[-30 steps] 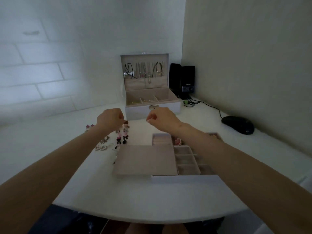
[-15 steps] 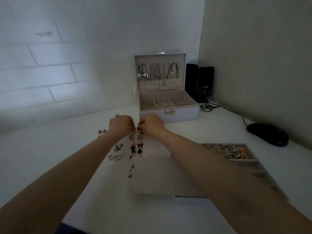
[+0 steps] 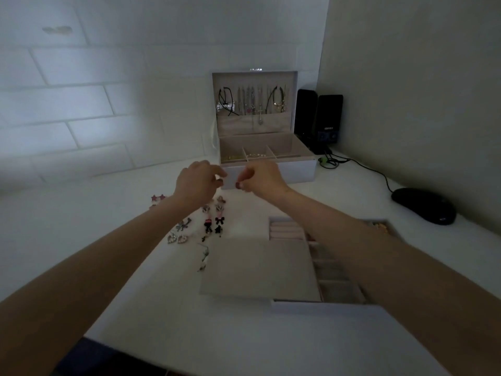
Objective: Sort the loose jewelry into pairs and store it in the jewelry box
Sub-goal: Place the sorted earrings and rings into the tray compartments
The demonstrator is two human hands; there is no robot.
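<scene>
Both hands hover close together above the table, just in front of the open white jewelry box (image 3: 298, 169). My right hand (image 3: 263, 179) pinches a tiny dark pink earring (image 3: 238, 186) at its fingertips. The fingers of my left hand (image 3: 198, 183) are curled in a pinch on something too small to make out. Below the hands, loose earrings (image 3: 212, 222) lie in rows on the white table: black bows, silver hearts, pink stars. Necklaces (image 3: 252, 104) hang inside the box's raised lid.
A removable tray (image 3: 339, 283) with compartments lies front right, with a flat beige pad (image 3: 257, 270) covering its left part. Black speakers (image 3: 320, 118) stand in the back corner. A black mouse (image 3: 424, 206) and its cable lie to the right. The table's front edge (image 3: 135, 346) is near me.
Both hands have risen from the rows of earrings toward the jewelry box and moved slightly apart. The view has shifted a little to the right.
</scene>
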